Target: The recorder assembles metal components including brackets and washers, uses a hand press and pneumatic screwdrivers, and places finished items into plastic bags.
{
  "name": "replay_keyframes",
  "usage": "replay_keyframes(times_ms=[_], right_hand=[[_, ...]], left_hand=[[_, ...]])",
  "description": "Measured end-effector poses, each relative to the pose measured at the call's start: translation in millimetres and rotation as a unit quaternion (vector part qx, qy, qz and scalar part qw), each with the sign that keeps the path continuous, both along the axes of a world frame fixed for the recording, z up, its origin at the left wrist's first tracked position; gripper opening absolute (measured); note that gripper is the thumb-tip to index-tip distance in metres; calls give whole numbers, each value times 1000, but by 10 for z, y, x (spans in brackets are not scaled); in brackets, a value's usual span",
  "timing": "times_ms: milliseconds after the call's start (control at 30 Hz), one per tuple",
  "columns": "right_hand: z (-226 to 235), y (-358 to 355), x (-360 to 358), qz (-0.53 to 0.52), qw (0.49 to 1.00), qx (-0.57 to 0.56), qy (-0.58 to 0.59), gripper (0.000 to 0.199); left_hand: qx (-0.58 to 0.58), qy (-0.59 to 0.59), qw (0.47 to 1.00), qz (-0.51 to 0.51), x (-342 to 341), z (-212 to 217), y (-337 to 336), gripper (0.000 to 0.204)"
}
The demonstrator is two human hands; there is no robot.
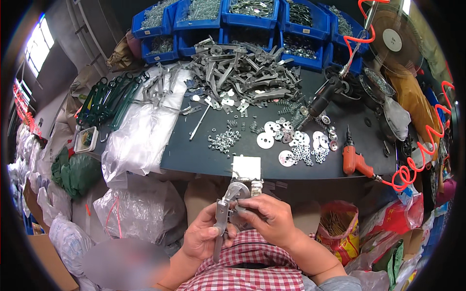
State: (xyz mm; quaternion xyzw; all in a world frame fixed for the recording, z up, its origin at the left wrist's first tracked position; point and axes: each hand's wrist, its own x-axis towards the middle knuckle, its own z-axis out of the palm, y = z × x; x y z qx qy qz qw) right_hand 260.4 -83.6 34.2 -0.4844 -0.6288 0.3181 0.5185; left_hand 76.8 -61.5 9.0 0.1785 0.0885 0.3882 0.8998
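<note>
My left hand (198, 237) is wrapped round a grey metal lever-like part (221, 211), held upright over my lap with a long flat arm pointing down. A round grey disc (238, 190) sits at its upper end. My right hand (273, 219) is closed in a pinch against the part's side, just below the disc; what the fingertips hold, if anything, is hidden. Just beyond the hands, a small fixture with a pale square plate (246, 167) stands at the bench's front edge.
On the dark bench (194, 157) lie a heap of grey metal levers (242, 72), loose nuts (224, 141), round washers (265, 140) and an orange power driver (355, 160). Blue bins (201, 22) line the back. Another driver (326, 96) hangs at right. Plastic sheets (141, 131) cover the left.
</note>
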Motion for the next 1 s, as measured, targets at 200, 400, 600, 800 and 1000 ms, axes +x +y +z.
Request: replay_keyframes(times_ms=[200,400,600,800,1000], right_hand=[[-89,-74,-128,-64,931,-154,324,14],[-107,-126,-142,-16,892,-212,398,16],[-127,-143,-106,27,865,-240,440,17],[-146,-145,-105,33,877,-239,416,20],[-174,-176,-112,27,885,-222,409,21]], left_hand=[[123,143,982,-8,67,78,-65,59],[170,168,971,0,106,166,-96,59],[256,227,939,-6,90,151,-84,57],[314,253,915,-2,40,154,-62,56],[410,285,865,48,118,118,-70,59]])
